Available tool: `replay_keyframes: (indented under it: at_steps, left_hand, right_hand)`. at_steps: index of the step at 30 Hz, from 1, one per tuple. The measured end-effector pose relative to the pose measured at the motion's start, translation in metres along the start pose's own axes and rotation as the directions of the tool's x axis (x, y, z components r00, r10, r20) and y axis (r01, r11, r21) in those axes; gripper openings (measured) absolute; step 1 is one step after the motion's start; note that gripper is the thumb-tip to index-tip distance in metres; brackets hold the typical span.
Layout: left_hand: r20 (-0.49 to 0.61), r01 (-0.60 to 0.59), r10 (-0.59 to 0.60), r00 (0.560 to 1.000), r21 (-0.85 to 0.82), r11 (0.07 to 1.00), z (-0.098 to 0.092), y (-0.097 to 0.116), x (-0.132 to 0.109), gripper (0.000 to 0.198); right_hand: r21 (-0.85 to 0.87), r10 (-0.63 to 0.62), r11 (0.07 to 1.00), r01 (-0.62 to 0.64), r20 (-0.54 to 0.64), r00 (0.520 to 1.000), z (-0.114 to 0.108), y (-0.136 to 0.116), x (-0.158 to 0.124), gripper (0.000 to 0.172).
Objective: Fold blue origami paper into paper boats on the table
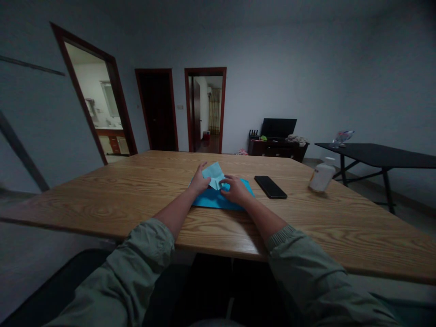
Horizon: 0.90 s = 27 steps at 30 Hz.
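Gripping creased pale-blue paper (213, 172) in left hand (200, 180), above middle of bright blue sheet (215, 200). Touching paper with curled right hand (235, 189), above sheet's right half; cannot tell if pinching. Equally near both hands; showing no clear long axis.

A creased light-blue paper (214, 171) is tilted upright over a brighter blue sheet (218, 201).

A black phone (270, 186) and a white bottle (321, 176) rest apart on the wooden table (112, 186).
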<state>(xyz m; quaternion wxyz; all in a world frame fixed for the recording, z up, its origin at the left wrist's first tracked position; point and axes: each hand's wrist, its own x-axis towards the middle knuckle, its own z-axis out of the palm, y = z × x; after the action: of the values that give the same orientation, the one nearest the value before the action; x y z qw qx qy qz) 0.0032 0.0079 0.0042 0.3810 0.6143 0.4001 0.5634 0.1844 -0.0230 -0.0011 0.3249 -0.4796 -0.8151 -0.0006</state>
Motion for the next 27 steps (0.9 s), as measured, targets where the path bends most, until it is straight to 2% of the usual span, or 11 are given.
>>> replay_keyframes:
  at_steps: [2, 4, 9, 11, 14, 17, 19, 24, 27]
  left_hand:
    - [-0.061, -0.066, 0.068, 0.996, 0.035, 0.997, 0.001, 0.001, 0.001, 0.090]
    - [-0.057, -0.087, 0.087, 0.995, -0.003, 0.996, 0.003, 0.003, -0.001, 0.096]
    - [0.118, -0.015, 0.037, 0.992, -0.183, 0.983, 0.013, 0.006, -0.005, 0.103]
    - [0.176, 0.003, 0.036, 0.984, -0.215, 0.977, 0.014, 0.005, -0.004, 0.098]
    - [0.230, -0.004, 0.053, 0.972, -0.206, 0.979, 0.013, 0.003, 0.000, 0.076]
    - [0.196, -0.070, 0.106, 0.975, -0.184, 0.980, 0.010, 0.006, 0.001, 0.052]
    - [0.186, -0.108, 0.143, 0.972, -0.191, 0.976, 0.009, 0.009, 0.000, 0.044]
    - [0.256, -0.139, 0.191, 0.948, -0.211, 0.968, 0.016, 0.013, -0.006, 0.057]
    - [0.211, -0.218, 0.230, 0.950, -0.078, 0.973, 0.021, 0.014, -0.009, 0.057]
  right_hand:
    - [-0.023, -0.023, 0.999, 0.023, 0.012, 1.000, 0.002, -0.009, 0.000, 0.050]
    - [-0.009, -0.028, 1.000, 0.028, 0.002, 1.000, 0.003, -0.017, 0.001, 0.061]
    - [0.077, 0.011, 0.997, -0.007, -0.052, 0.999, 0.005, -0.024, 0.001, 0.061]
    - [0.123, 0.023, 0.992, -0.016, -0.056, 0.998, 0.004, -0.022, 0.001, 0.059]
    - [0.186, 0.027, 0.982, -0.014, -0.067, 0.997, 0.002, -0.018, 0.001, 0.056]
    - [0.237, 0.020, 0.972, 0.001, -0.089, 0.996, 0.001, -0.018, 0.001, 0.058]
    - [0.259, 0.011, 0.966, 0.017, -0.106, 0.994, 0.001, -0.019, 0.002, 0.062]
    - [0.246, 0.094, 0.968, -0.048, -0.177, 0.980, 0.000, -0.022, 0.005, 0.065]
    - [0.192, 0.146, 0.975, -0.111, -0.181, 0.973, -0.004, -0.027, 0.006, 0.059]
